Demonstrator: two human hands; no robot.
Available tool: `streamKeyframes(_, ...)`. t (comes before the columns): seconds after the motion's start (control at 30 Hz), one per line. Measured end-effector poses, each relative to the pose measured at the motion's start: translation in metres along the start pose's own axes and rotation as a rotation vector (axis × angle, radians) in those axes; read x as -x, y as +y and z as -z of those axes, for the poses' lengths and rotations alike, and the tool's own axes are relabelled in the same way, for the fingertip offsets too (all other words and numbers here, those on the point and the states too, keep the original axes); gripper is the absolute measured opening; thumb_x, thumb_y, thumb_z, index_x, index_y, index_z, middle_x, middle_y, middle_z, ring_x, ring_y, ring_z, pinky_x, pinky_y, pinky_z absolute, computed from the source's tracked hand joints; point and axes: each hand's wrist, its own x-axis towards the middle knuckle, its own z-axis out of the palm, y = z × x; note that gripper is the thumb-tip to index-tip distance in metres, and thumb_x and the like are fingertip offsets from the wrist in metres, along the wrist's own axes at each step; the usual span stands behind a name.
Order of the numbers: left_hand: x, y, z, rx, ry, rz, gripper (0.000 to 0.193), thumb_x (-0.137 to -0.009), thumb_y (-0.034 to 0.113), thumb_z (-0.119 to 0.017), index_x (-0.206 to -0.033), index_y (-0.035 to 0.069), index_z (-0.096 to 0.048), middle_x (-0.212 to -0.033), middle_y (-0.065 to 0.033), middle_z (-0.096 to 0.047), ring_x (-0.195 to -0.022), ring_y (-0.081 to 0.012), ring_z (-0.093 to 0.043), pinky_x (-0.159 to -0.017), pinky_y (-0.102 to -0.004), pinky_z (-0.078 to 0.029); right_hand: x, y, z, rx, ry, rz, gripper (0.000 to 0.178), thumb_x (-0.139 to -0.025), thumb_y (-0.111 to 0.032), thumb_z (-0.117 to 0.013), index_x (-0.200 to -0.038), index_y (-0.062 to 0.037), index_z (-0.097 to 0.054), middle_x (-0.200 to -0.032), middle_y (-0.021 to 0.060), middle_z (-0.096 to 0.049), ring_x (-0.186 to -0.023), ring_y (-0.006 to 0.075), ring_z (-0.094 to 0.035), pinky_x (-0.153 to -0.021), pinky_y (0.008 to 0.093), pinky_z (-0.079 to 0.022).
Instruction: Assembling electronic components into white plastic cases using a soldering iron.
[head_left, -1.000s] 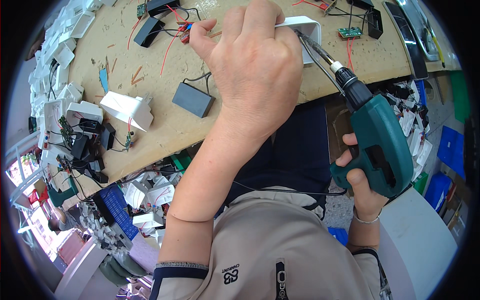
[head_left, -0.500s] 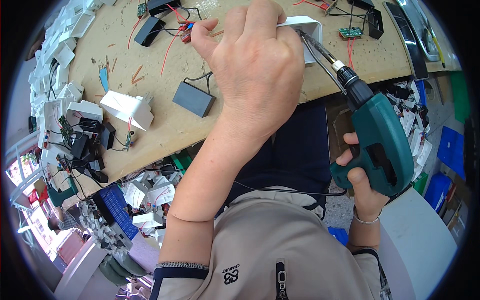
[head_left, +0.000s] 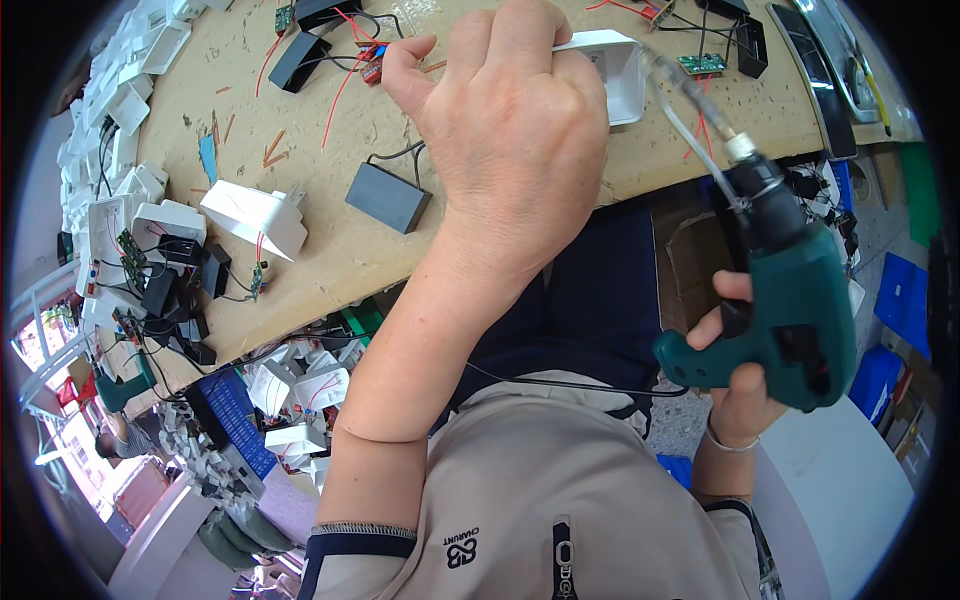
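My right hand [head_left: 740,395] is wrapped round the handle of a dark green soldering gun [head_left: 795,310]. Its metal tip and a thin side tube slant up and left, smeared by motion, just right of a white plastic case [head_left: 625,85]. The case's hollow side faces right. My left hand [head_left: 520,135] is bent over the left part of that case and grips it, with the thumb pointing left; the fingertips are hidden behind the hand. Close to the thumb are a small red and blue part [head_left: 373,68] and red wires.
A dark grey box with black leads [head_left: 388,197] and an open white case [head_left: 255,220] lie on the tan table [head_left: 320,250]. Small green circuit boards [head_left: 702,65] are at the far right. White cases [head_left: 130,105] pile up along the left edge. A black cable [head_left: 580,385] crosses my lap.
The soldering gun and my right hand have drawn back to the right, so the tip has left the white case. My left hand stays almost still.
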Motion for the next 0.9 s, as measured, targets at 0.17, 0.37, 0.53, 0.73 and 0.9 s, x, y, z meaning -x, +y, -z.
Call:
streamKeyframes(0.17,0.000,0.001,-0.001,0.014,-0.011,0.002,0.009,-0.062,0.004,-0.056,-0.057,0.006,-0.049,-0.074,-0.0027,-0.048,-0.069,-0.0197,-0.048,-0.071,-0.0388,-0.029,-0.028,0.011,-0.004,-0.635,-0.159,0.023,0.077,-0.077,-0.043,-0.059,-0.131,-0.0015,-0.024,-0.129,0.0323,-0.026,-0.091,0.0238,-0.058,-0.064,0.0274,-0.053)
streamKeyframes(0.37,0.000,0.002,0.000,0.096,-0.001,0.034,0.007,-0.063,0.006,-0.056,-0.059,0.006,-0.051,-0.076,-0.0026,-0.049,-0.071,-0.0197,-0.048,-0.072,-0.0386,-0.028,-0.071,0.019,-0.025,-0.788,-0.330,0.006,0.077,-0.080,-0.040,-0.056,-0.135,-0.0043,-0.016,-0.135,0.0314,-0.013,-0.122,0.0387,-0.029,-0.084,0.0314,-0.048)
streamKeyframes(0.53,0.001,0.002,0.000,0.067,-0.002,0.025,0.006,-0.063,0.007,-0.057,-0.060,0.006,-0.052,-0.076,-0.0021,-0.049,-0.071,-0.0192,-0.048,-0.072,-0.0379,-0.029,-0.082,0.018,-0.041,-0.777,-0.276,-0.051,0.084,-0.077,-0.048,-0.056,-0.133,0.0016,-0.018,-0.133,0.0301,-0.022,-0.123,0.0410,-0.025,-0.100,0.0401,-0.031)
streamKeyframes(0.73,0.001,0.002,0.001,0.048,-0.005,0.032,0.005,-0.063,0.005,-0.057,-0.061,0.006,-0.053,-0.076,-0.0023,-0.050,-0.072,-0.0185,-0.049,-0.071,-0.0367,-0.029,-0.084,0.021,-0.044,-0.819,-0.264,-0.070,0.080,-0.078,-0.045,-0.056,-0.132,0.0026,-0.020,-0.133,0.0300,-0.021,-0.124,0.0416,-0.024,-0.102,0.0411,-0.028)
streamKeyframes(0.9,0.002,0.002,0.003,0.099,-0.035,0.045,0.003,-0.064,0.005,-0.057,-0.063,0.005,-0.054,-0.078,-0.0033,-0.051,-0.073,-0.0194,-0.050,-0.071,-0.0357,-0.030,-0.084,0.019,-0.045,-0.831,-0.262,-0.072,0.079,-0.079,-0.043,-0.055,-0.132,0.0030,-0.019,-0.133,0.0305,-0.020,-0.124,0.0414,-0.023,-0.103,0.0414,-0.027)
